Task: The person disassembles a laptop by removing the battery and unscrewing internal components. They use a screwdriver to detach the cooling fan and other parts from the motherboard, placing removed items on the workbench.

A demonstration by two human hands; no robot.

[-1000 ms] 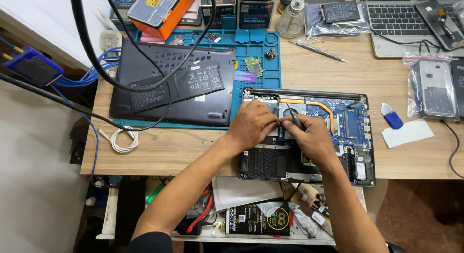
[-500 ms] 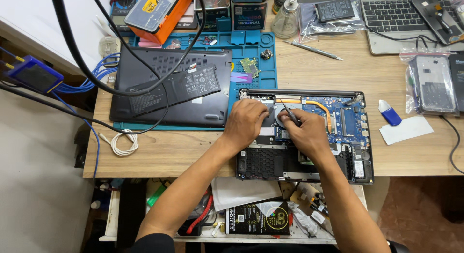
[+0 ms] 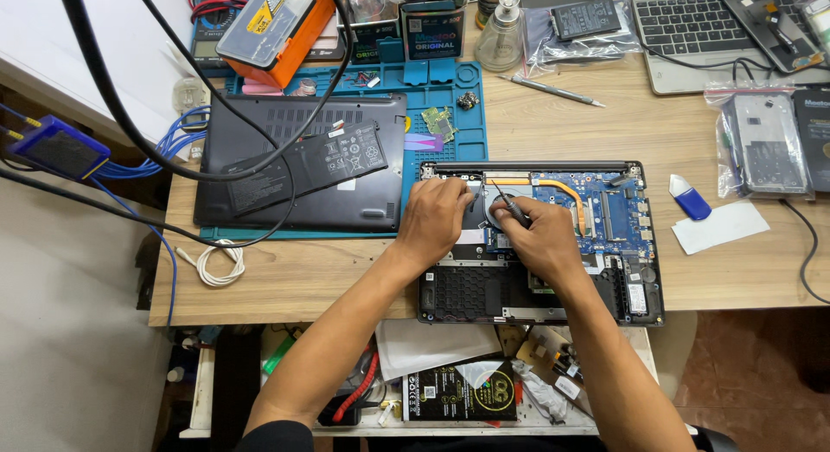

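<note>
Lying flat on the wooden desk [image 3: 363,279]: an opened laptop chassis [image 3: 540,240], base cover off, long axis running left to right, hinge bar toward the far edge, empty battery bay toward the near edge. Showing a blue mainboard [image 3: 614,214] on the right half and a copper heat pipe [image 3: 566,193] curving across the top.

Pressing down on the chassis left of centre: left hand [image 3: 437,219], palm down, fingers curled narrow, fingertips touching the inner parts near the top-left corner. Holding anything under the fingers: cannot tell.

Pinching a slim dark tool [image 3: 512,208]: right hand [image 3: 540,240], fingers closed tightly around the handle. Tool slanting, tip pointing up and left toward the fan area, handle end running down and right into the hand. Tip touching the board or not: cannot tell.

Sitting just beside each other: both hands, over the middle of the chassis, the tool between them.

Resting left of the chassis on a blue work mat [image 3: 445,115]: a black laptop base cover [image 3: 303,162], with a flat battery pack [image 3: 324,158] on top. Lying right of the chassis: a white card [image 3: 718,227] and a blue pry tool [image 3: 690,198].
</note>
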